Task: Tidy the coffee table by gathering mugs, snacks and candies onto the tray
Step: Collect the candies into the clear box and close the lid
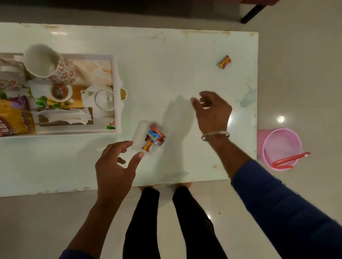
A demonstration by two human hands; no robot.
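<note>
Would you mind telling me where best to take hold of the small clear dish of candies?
Probably by its two long rims, pinched from above with the left hand beside it. The dish is shallow and open, so keeping it level keeps the candies inside.

Coffee table (163, 71): left hand (114, 167) hovering over its near edge, right hand (212, 112) hovering further in. Small dish (142, 134) sitting just beyond the left hand's fingertips, holding a cluster of candies (153, 138). Tray (116, 77) lying beyond and left of the left hand, carrying two mugs (45, 62) at its far side and a snack packet (9, 116) at its near side. Lone candy (225, 61) lying beyond the right hand, well apart. Bucket (280, 148) standing on the floor, right of the right forearm.
</note>
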